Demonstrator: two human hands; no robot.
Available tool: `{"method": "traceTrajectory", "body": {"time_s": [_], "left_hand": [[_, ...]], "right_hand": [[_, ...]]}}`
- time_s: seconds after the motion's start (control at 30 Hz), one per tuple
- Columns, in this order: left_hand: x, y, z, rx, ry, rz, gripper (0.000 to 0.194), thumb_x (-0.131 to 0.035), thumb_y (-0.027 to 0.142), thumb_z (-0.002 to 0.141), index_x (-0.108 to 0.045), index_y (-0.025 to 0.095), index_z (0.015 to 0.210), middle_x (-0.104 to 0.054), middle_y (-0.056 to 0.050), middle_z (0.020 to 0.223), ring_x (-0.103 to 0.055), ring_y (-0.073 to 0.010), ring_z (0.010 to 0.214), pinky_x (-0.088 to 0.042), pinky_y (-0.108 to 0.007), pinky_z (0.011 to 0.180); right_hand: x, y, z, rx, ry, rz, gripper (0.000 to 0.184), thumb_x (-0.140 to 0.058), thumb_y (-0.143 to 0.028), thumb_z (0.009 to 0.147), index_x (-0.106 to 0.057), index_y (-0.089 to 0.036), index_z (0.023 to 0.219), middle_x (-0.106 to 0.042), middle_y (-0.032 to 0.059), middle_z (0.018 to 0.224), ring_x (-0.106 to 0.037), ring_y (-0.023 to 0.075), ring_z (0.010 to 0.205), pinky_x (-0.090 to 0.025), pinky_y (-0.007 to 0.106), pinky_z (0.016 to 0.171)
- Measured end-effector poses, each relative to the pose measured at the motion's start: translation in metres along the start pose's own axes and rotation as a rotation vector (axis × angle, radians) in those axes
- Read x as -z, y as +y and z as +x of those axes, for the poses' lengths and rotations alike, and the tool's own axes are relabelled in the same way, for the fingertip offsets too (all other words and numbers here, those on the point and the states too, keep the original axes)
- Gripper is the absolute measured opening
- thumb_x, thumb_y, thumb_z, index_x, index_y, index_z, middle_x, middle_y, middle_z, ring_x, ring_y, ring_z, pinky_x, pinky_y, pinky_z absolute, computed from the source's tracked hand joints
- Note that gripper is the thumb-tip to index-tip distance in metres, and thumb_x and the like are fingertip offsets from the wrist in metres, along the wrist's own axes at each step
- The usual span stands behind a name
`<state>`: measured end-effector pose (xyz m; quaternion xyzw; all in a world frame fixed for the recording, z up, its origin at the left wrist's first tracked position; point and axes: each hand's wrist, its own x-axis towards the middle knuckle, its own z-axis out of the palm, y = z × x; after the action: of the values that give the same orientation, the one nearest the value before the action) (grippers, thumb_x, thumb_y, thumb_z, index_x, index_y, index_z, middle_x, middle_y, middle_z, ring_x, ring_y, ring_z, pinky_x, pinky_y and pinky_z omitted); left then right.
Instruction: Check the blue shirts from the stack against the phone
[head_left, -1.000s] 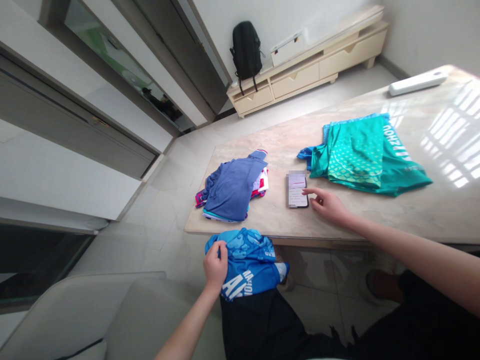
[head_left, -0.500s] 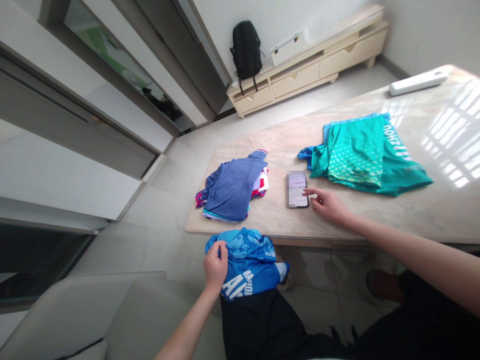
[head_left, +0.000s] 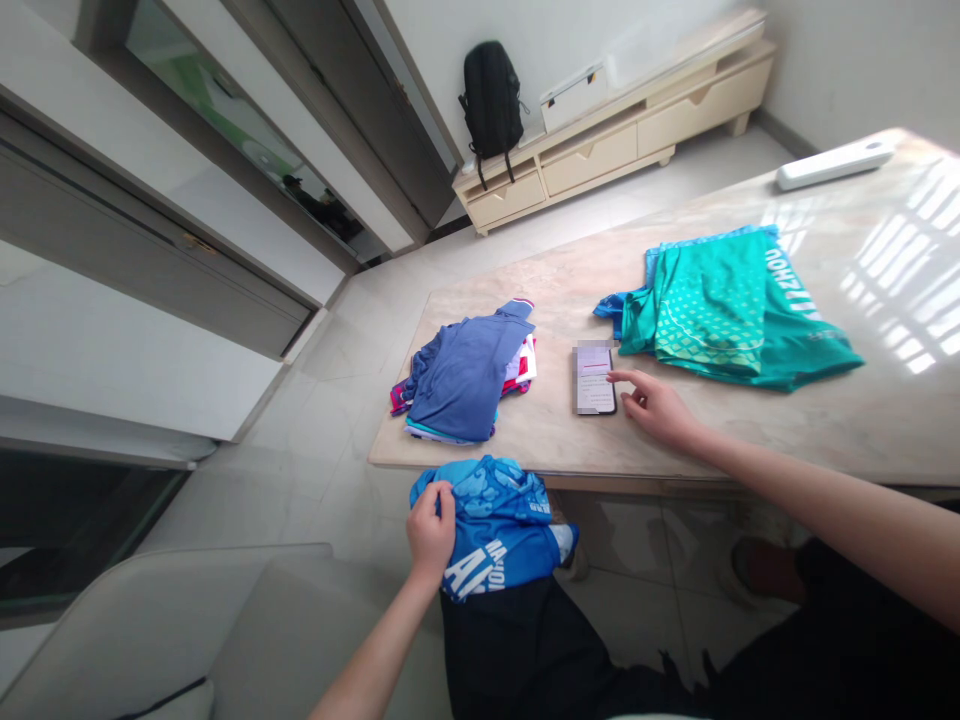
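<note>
My left hand (head_left: 431, 535) is closed on the edge of a blue jersey (head_left: 499, 540) with white lettering, which lies bunched over my lap at the table's near edge. At the right side of a phone (head_left: 595, 380), my right hand (head_left: 658, 410) rests with its index finger stretched toward the lit screen and the other fingers loosely curled, holding nothing. Whether the fingertip touches the glass I cannot tell. Left of the phone is a stack of clothes with a purple-blue shirt (head_left: 465, 375) on top. A green jersey (head_left: 727, 320) lies over blue clothing to the right.
The marble-look table (head_left: 555, 440) has a long white object (head_left: 834, 165) at its far right. A light chair (head_left: 255, 620) stands at lower left. Beyond the table, a low cabinet (head_left: 592, 160) bears a black backpack (head_left: 491, 100) and a white box (head_left: 576, 97).
The text on the phone screen looks different, and my right index fingertip has shifted very slightly. My left hand and the clothes stay as they were.
</note>
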<state>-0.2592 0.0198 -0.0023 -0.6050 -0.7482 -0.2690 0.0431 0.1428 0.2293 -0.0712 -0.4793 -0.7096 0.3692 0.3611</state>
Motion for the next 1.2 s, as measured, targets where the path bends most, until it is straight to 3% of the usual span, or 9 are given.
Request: {"method": "traceTrajectory", "body": {"time_s": [0.3,0.73,1.2], "left_hand": [[0.002,0.002,0.001,0.005,0.009,-0.003,0.034,-0.045,0.044,0.102,-0.07,0.025,0.089,-0.078,-0.004,0.085,-0.075,-0.0215,0.08,-0.056,-0.03,0.076],[0.023,0.01,-0.006,0.0,0.031,-0.017,0.032,-0.046,0.042,0.104,-0.07,0.024,0.093,-0.078,-0.004,0.088,-0.074,-0.0216,0.083,-0.056,-0.031,0.081],[0.025,0.009,-0.006,-0.015,0.053,-0.012,0.032,-0.048,0.041,0.104,-0.071,0.022,0.092,-0.078,-0.004,0.087,-0.074,-0.021,0.082,-0.056,-0.03,0.08]], "right_hand": [[0.001,-0.001,0.0,0.002,-0.022,0.022,0.049,-0.053,-0.015,0.086,-0.065,-0.024,0.133,-0.077,0.0058,0.124,-0.064,0.0158,0.068,-0.052,0.032,0.068],[0.0,0.0,-0.001,-0.016,-0.044,0.024,0.041,-0.052,-0.019,0.091,-0.07,-0.023,0.128,-0.081,0.0054,0.114,-0.065,0.0175,0.068,-0.052,0.033,0.069],[-0.001,0.001,-0.001,-0.009,-0.026,0.004,0.039,-0.052,-0.02,0.091,-0.072,-0.024,0.125,-0.079,0.0055,0.119,-0.066,0.0181,0.071,-0.051,0.033,0.069]]}}
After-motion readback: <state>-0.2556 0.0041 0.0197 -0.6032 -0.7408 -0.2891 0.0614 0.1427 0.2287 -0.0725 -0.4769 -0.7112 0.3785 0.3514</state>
